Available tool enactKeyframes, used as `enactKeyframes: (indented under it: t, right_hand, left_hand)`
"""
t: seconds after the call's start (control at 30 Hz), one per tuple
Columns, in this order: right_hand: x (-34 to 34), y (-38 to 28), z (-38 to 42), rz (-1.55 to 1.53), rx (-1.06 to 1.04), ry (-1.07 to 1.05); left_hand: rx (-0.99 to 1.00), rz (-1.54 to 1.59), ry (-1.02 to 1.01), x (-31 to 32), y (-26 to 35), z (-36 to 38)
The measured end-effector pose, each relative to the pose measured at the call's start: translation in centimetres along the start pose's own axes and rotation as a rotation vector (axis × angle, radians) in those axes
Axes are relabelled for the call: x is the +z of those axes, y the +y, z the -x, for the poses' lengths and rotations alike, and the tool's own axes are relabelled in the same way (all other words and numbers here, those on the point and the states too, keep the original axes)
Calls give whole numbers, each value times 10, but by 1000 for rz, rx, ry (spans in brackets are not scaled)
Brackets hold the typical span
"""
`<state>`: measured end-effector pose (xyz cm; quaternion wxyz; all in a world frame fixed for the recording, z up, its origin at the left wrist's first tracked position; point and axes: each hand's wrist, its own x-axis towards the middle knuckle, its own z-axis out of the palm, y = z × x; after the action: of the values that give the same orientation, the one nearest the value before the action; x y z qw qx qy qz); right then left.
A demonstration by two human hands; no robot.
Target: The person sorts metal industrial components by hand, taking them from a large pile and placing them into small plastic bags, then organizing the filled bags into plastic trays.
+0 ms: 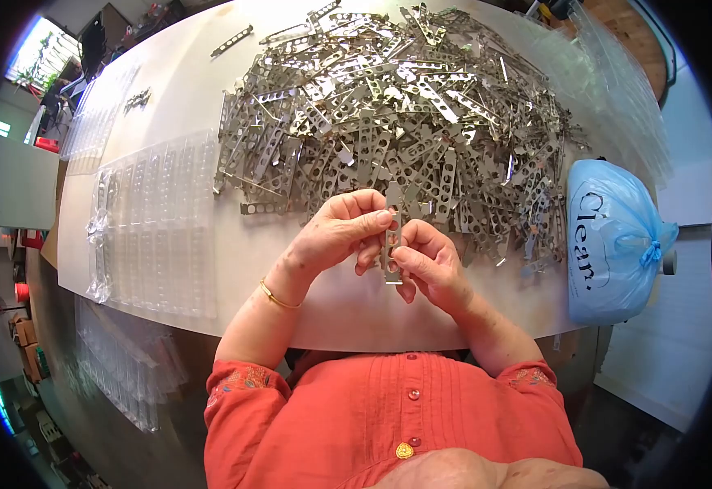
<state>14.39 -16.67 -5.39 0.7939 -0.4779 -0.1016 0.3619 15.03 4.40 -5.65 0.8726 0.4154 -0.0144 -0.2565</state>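
Observation:
My left hand [344,228] and my right hand [431,262] hold one metal strip [393,253] with round holes between them, near the middle of the view. The strip points roughly toward me. The left thumb lies on its upper part, and the right thumb presses its lower side. Just beyond my hands spreads a large heap of similar perforated metal strips [405,106]. To the left lies a clear plastic tray [160,220] with long slots, some metal parts lined up along its left side.
A tied blue bag [617,240] marked "Clean." sits at the table's right edge. Clear plastic sheets [625,90] lie at the back right. Another clear tray [99,114] is at the far left, and more trays [124,363] are below the table's left edge.

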Motion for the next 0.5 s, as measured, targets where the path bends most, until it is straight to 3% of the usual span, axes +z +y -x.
enactKeyframes:
  t: [0.5]
  right_hand:
    - [0, 1, 0, -91, 16, -36]
  left_hand:
    - [-24, 29, -27, -4, 0, 0]
